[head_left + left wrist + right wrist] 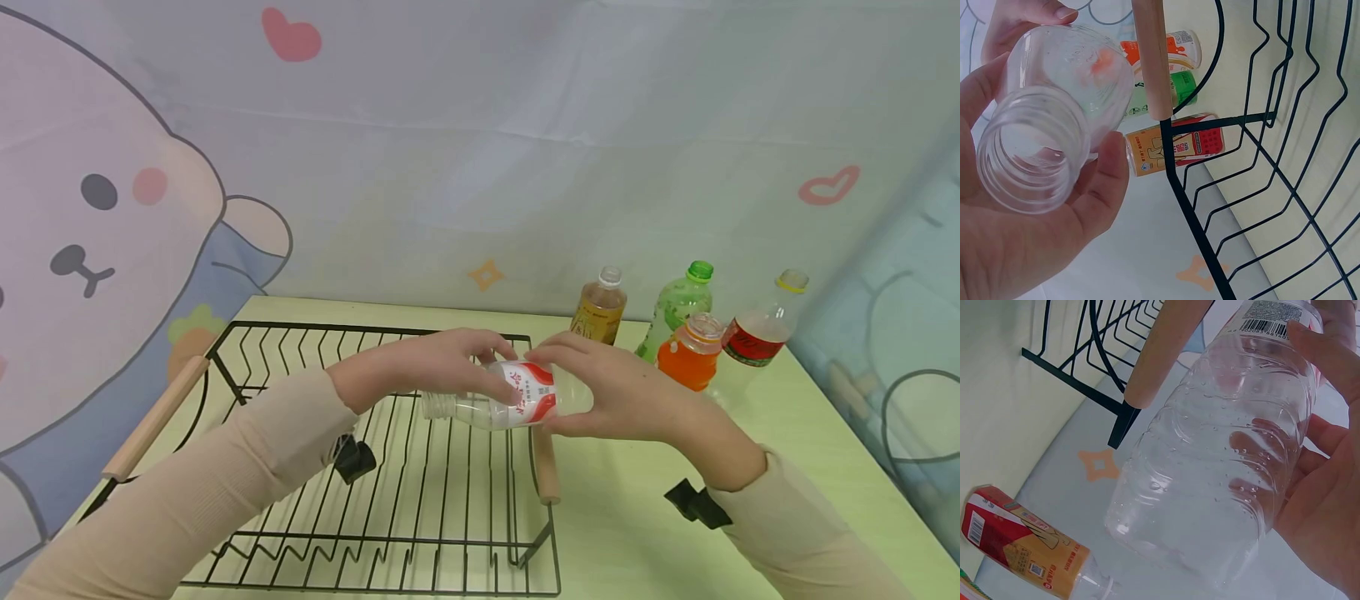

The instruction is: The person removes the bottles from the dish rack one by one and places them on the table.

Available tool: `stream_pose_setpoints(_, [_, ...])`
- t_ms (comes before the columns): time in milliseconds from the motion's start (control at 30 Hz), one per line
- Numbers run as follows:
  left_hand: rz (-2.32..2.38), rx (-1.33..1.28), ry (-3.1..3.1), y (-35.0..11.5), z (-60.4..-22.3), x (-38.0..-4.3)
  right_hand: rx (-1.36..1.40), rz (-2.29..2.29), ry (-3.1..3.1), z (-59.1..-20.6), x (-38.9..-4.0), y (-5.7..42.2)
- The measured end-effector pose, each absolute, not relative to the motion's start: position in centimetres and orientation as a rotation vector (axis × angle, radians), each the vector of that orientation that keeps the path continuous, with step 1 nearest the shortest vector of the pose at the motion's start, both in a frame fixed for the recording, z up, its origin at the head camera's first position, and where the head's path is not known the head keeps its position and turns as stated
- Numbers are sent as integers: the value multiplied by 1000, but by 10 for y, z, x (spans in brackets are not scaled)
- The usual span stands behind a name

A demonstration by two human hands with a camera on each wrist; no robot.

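Note:
A clear plastic bottle with a white and red label lies sideways in the air over the right end of a black wire dish rack. Its uncapped neck points left; in the left wrist view the open mouth of the bottle faces the camera. My left hand grips it between neck and label, thumb and fingers on opposite sides. Toward the base, my right hand holds it with fingers above and thumb below. Droplets cling inside the bottle, seen in the right wrist view.
Wooden handles sit at the rack's left and right ends. Beyond my right hand stand a bottle with a yellow-brown label, a green bottle, an orange-wrapped bottle and a red-labelled clear bottle. A printed cloth hangs behind the table.

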State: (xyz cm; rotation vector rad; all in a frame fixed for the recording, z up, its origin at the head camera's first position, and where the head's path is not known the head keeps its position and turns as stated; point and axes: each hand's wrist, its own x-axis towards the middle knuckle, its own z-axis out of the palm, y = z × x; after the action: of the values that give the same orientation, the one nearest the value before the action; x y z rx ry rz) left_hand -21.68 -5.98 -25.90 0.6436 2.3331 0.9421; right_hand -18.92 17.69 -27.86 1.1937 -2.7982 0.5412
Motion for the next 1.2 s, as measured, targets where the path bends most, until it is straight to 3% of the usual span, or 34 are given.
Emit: stream_pose_setpoints(1200, [1229, 604, 2333, -101, -252, -210, 1130, 691, -2673, -286, -193, 188])
